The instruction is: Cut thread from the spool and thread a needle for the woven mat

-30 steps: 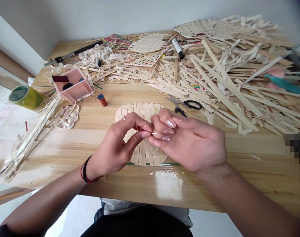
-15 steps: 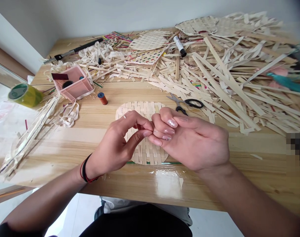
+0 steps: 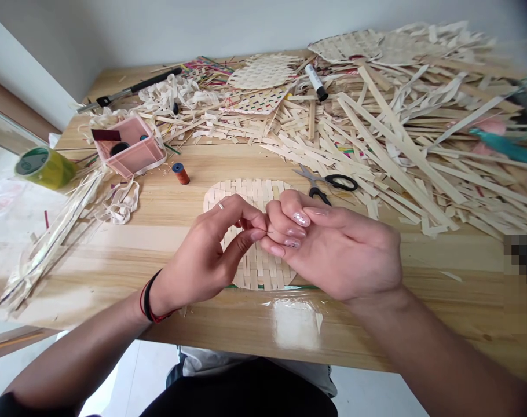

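Observation:
My left hand [image 3: 211,249] is closed in a pinch, thumb against forefinger. From its fingertips a very thin needle-like thing [image 3: 270,232] pokes out to the right, against the curled fingers of my right hand [image 3: 328,243]. That hand is palm up and closed, its thumb pressed on the forefinger; whatever it may hold is too small to see. Below both hands, a round piece of woven strips [image 3: 241,269] lies flat on the table, partly covered. Scissors [image 3: 324,180] with black handles lie just beyond the right hand. A spool of orange-brown thread [image 3: 180,174] stands to the left.
Loose pale strips [image 3: 402,150] heap across the back and right. A glue stick [image 3: 316,82] and a finished-looking woven piece [image 3: 263,70] lie among them. On the left are a pink box [image 3: 133,156], a yellow tape roll [image 3: 50,169] and a strip bundle [image 3: 50,243].
Both hands stay almost in place. The thin thing at the left fingertips shows at a slightly different angle and looks darker now.

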`<state>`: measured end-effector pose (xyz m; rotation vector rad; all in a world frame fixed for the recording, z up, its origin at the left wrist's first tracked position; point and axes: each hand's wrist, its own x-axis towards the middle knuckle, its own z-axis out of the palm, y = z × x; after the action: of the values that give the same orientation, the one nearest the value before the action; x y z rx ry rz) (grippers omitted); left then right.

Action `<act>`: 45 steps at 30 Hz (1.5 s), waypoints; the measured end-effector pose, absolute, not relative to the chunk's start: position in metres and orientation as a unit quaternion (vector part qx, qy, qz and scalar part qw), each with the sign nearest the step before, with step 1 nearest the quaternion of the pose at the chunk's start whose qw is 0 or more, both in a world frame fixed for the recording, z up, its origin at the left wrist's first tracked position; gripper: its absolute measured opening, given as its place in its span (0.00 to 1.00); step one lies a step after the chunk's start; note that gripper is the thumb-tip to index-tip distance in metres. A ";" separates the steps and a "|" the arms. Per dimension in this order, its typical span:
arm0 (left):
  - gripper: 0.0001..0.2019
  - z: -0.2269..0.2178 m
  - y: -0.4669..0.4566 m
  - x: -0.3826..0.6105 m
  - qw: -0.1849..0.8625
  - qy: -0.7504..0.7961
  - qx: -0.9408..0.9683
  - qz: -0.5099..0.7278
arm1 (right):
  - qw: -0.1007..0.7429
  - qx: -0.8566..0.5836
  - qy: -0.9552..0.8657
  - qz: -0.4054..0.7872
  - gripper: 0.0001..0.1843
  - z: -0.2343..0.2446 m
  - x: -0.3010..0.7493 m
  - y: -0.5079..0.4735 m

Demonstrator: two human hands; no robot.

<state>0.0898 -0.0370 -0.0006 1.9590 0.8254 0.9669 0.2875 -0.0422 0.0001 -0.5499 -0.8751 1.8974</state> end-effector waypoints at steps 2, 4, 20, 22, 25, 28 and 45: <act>0.05 -0.001 -0.037 0.090 0.387 0.321 0.776 0.381 | 0.470 -0.227 -0.356 0.775 0.13 0.000 0.287 -0.042; 0.05 -0.001 -0.037 0.090 0.384 0.319 0.780 0.379 | 0.470 -0.225 -0.355 0.776 0.13 0.001 0.287 -0.042; 0.05 0.000 -0.038 0.089 0.357 0.315 0.796 0.372 | 0.475 -0.180 -0.335 0.794 0.13 0.001 0.287 -0.043; 0.05 0.000 -0.038 0.089 0.351 0.313 0.799 0.374 | 0.472 -0.176 -0.323 0.801 0.13 0.001 0.288 -0.043; 0.05 -0.001 -0.038 0.090 0.341 0.309 0.801 0.383 | 0.466 -0.170 -0.310 0.811 0.13 0.000 0.289 -0.044; 0.05 -0.002 -0.038 0.090 0.335 0.300 0.800 0.397 | 0.467 -0.167 -0.308 0.812 0.12 -0.001 0.290 -0.044; 0.05 -0.002 -0.041 0.090 0.459 0.319 0.711 0.427 | 0.440 -0.336 -0.645 0.527 0.13 -0.005 0.288 -0.059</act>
<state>0.0898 -0.0411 -0.0021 1.7500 0.7864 1.0512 0.2884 -0.0590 -0.0051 -0.8352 -1.6017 1.3099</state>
